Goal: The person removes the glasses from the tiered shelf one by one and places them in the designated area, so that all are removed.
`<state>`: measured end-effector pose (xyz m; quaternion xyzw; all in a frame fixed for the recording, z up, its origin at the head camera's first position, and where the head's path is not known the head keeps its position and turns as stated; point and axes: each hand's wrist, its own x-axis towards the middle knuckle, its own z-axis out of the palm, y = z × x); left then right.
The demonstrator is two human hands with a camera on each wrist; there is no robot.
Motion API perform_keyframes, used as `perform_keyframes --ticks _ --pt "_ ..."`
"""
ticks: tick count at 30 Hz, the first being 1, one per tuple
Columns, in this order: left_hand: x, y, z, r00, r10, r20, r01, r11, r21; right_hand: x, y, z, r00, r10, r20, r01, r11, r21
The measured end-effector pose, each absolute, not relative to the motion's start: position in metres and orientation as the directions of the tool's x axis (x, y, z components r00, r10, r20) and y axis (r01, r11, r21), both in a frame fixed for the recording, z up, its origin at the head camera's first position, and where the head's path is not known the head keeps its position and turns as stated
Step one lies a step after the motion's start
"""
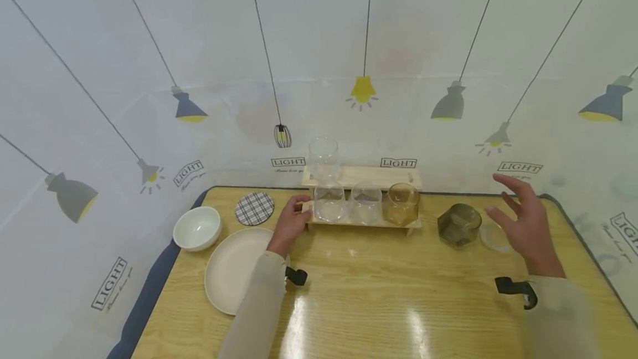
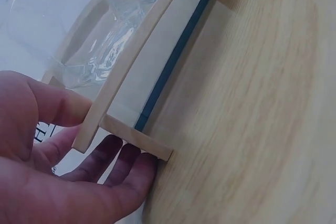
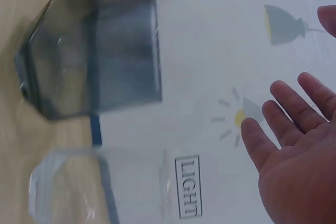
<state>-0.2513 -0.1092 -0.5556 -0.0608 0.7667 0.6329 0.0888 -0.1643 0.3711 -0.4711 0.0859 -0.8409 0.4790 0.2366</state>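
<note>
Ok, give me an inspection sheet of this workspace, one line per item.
Surface: table, wood-grain, with bright glare spots.
Job's things: rack, two tiers; top glass, clear, on the upper; two clear glasses and an amber glass on the lower. On the table to the rack's right, a dark glass, then a side glass, clear.
Clutter: bowl, plate and coaster at left; left sleeve covers part of the plate.
Hands: left hand grips the rack's left end; right hand, fingers apart, holds nothing, near the side glass.
Cables: nothing seen; the cords are printed.
Surroundings: backdrop printed with lamps and "LIGHT".
</note>
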Motion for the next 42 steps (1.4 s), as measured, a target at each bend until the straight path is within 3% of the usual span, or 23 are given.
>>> perform_keyframes --ticks 11,25,42 --pt "-0.250 -0.101 -0.557 -0.976 -0.052 -0.210 -0.215 0.131 0.968 -0.191 0.314 -0.455 -0.869 -0.021 0.495 -0.455 0.430 -0.780" --pt "-0.251 -0.099 -0.554 -0.972 -0.072 -0.223 -0.232 0.162 0.959 -0.243 0.214 -0.423 -0.890 -0.136 0.435 -0.446 0.454 -0.772" --pt "-0.251 -0.103 -0.550 -0.973 -0.025 -0.230 -0.231 0.141 0.963 -0.301 0.106 -0.422 -0.968 -0.216 0.126 -0.232 0.587 -0.776"
